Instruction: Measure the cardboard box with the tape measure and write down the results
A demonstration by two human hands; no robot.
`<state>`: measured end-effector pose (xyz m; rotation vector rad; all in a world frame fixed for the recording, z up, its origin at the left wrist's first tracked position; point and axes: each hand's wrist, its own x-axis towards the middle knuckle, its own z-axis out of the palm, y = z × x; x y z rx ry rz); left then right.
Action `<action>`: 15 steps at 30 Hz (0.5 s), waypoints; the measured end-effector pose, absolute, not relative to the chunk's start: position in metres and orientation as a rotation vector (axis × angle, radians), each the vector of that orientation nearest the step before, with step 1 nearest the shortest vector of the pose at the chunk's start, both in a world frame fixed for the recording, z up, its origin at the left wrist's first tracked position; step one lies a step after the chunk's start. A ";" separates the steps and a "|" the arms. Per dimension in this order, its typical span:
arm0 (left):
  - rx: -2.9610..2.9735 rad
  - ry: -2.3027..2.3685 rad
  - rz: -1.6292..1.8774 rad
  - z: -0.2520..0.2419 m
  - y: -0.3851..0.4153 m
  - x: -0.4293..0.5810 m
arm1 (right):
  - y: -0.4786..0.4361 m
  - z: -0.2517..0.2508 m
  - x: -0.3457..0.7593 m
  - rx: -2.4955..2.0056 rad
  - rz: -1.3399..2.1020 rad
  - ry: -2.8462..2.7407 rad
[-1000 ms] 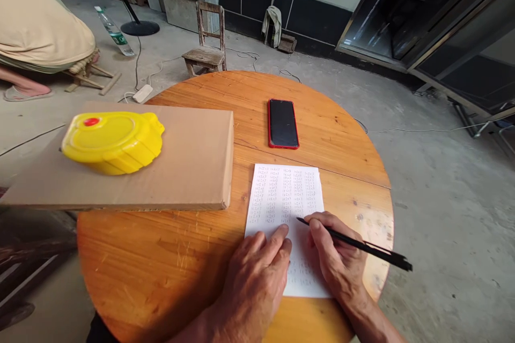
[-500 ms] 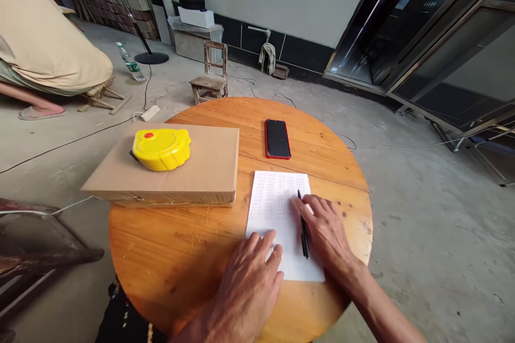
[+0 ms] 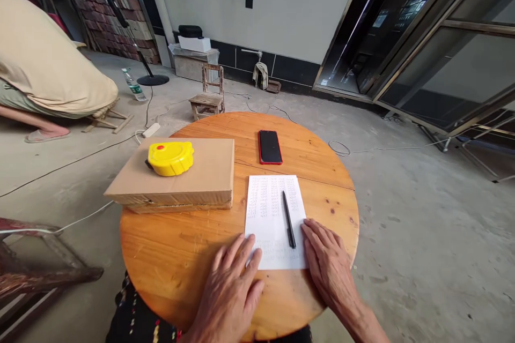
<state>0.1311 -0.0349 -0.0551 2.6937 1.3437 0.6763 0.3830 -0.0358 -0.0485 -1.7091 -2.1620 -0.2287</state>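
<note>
A white sheet of paper (image 3: 267,230) with rows of small handwriting lies on the round wooden table (image 3: 193,246). On the sheet's right half rests a black pen (image 3: 288,220), touched by neither hand. My left hand (image 3: 233,284) lies with its fingers spread, the fingertips at the paper's lower left edge. At the right edge of the sheet, my right hand (image 3: 328,262) is laid flat on the table with fingers stretched out, holding nothing. A black phone in a red case (image 3: 270,147) lies beyond the paper.
A brown cardboard box (image 3: 201,171) sits on the table's left side, with a yellow tape-measure-shaped case (image 3: 171,158) on top. Behind the table stand a small wooden chair (image 3: 208,99) and a water bottle (image 3: 134,86). A person's leg (image 3: 36,120) shows at left.
My right hand has let go of the pen, which now lies on the paper, and moved to the sheet's right edge. The left hand has shifted left. The camera view has tilted up.
</note>
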 end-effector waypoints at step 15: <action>2.626 1.286 1.143 -0.056 -0.036 0.098 | 0.014 0.020 0.335 -1.467 -0.047 -2.043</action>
